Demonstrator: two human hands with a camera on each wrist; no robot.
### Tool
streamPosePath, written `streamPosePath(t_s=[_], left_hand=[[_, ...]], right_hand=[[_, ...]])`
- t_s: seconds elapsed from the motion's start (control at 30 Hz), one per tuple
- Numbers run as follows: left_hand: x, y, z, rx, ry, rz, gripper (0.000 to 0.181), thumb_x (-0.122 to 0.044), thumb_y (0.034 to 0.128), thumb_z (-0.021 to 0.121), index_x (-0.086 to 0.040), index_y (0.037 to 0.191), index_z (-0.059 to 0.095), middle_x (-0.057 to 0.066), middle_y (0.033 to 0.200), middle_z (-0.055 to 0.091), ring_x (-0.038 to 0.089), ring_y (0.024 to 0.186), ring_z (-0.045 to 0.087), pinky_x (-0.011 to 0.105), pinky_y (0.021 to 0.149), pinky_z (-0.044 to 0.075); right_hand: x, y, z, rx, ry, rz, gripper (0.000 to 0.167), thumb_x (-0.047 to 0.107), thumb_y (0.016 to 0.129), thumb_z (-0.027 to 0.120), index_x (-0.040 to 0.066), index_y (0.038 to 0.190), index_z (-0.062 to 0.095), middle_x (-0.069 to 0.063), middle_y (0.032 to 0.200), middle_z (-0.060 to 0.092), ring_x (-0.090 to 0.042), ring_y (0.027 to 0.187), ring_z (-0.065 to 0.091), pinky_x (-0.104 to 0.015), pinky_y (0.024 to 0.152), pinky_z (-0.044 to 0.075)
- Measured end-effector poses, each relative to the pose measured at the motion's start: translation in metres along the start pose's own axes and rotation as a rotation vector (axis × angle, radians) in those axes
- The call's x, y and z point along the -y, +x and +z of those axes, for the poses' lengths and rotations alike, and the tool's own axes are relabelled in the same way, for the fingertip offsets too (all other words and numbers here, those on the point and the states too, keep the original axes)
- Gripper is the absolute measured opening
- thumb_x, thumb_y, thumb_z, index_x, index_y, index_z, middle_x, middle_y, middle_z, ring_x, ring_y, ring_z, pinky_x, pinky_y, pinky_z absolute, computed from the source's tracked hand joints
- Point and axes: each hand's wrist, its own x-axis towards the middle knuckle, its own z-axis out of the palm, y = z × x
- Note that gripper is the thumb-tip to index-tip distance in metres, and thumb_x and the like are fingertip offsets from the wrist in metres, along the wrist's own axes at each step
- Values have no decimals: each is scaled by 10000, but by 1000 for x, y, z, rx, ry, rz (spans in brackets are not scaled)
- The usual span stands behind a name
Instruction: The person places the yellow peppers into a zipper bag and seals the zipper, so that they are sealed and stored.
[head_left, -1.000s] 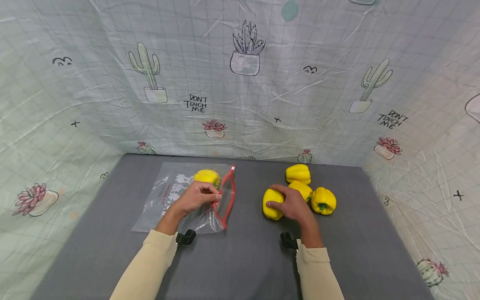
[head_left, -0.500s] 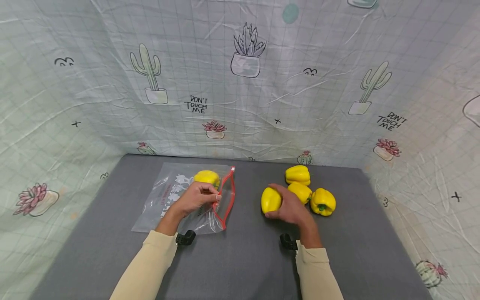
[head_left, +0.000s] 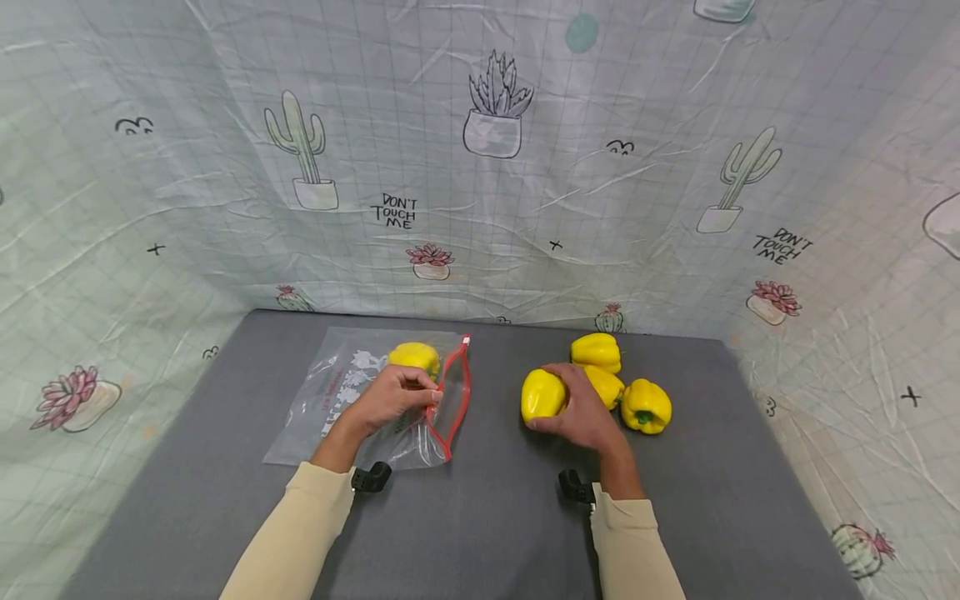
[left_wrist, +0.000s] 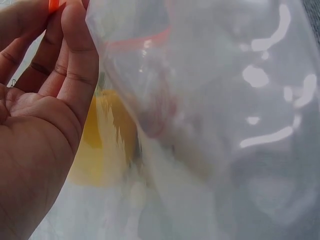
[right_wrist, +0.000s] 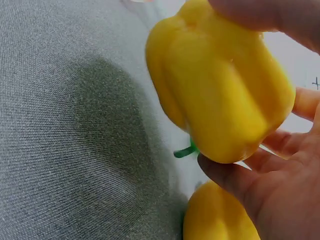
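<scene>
A clear plastic bag (head_left: 300, 417) with a red zip edge lies on the left of the table, its mouth parted toward the right. One yellow bell pepper (head_left: 414, 356) is inside it. My left hand (head_left: 390, 400) pinches the red edge at the bag's mouth. My right hand (head_left: 587, 412) grips another yellow pepper (head_left: 543, 396) between thumb and fingers. In the right wrist view this pepper (right_wrist: 220, 85) hangs above the grey surface with its shadow beside it, a green stem showing beneath.
Right of and behind the held pepper are three more yellow peppers: one at the back (head_left: 596, 353), one partly behind my right hand (head_left: 604, 385) and one at the right (head_left: 646, 406). A patterned cloth (head_left: 555, 283) hangs behind and beside the grey table (head_left: 480, 533).
My right hand has lifted the pepper and tilted it, with the thumb now lower along its near side. My left hand keeps its pinch on the bag's edge.
</scene>
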Motion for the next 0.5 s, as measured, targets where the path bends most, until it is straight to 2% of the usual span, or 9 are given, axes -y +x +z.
streamPosePath(t_s=[0.23,0.5], left_hand=[[2,0,1,-5,1,-5,180,-82,928,769,91,964,736,-54,719,706,113,642,590,267,617,534],[1,1,0,-1,6,0,193,-90,935,766,96,971,730,-45,718,701,125,637,577,281,606,523]], right_hand=[[-3,1,3,14,89,32,883,246,767,922,110,1511,466,-156,1388,556,-326,1148,572,-485,984,527],[-2,2,5,1,112,24,873,248,775,923,137,1514,471,-160,1410,556,-329,1157,580,-480,983,528]])
